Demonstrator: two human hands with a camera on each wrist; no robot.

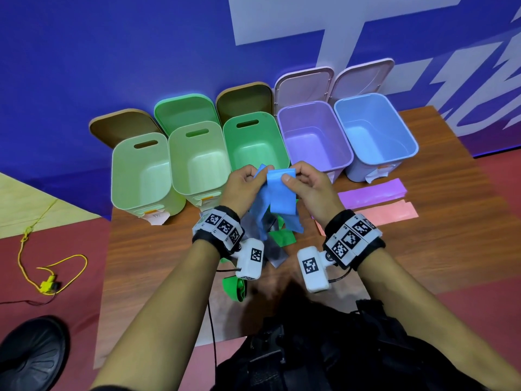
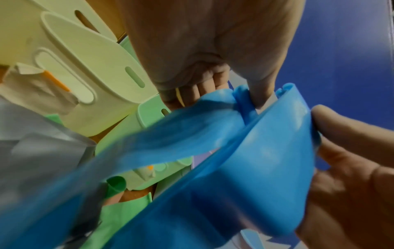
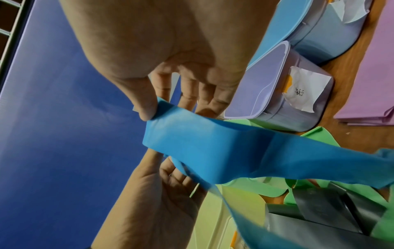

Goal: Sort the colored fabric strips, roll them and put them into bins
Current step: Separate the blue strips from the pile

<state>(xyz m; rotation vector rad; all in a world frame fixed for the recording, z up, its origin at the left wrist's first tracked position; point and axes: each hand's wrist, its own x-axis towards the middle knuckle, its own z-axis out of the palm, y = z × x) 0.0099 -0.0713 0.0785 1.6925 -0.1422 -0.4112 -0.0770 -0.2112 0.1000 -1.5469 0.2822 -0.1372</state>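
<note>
Both hands hold a blue fabric strip up above the table, in front of the bins. My left hand grips one bunched end, and my right hand pinches the flat upper edge between thumb and fingers. The strip's loose ends hang down onto a pile of green strips and grey strips. In the left wrist view the blue strip runs from my curled fingers to the other hand. In the right wrist view my thumb presses on the blue strip.
Five open bins stand in a row at the back: two pale green, one green, one purple, one light blue. A purple strip and a pink strip lie flat at the right. Another green strip lies near my left wrist.
</note>
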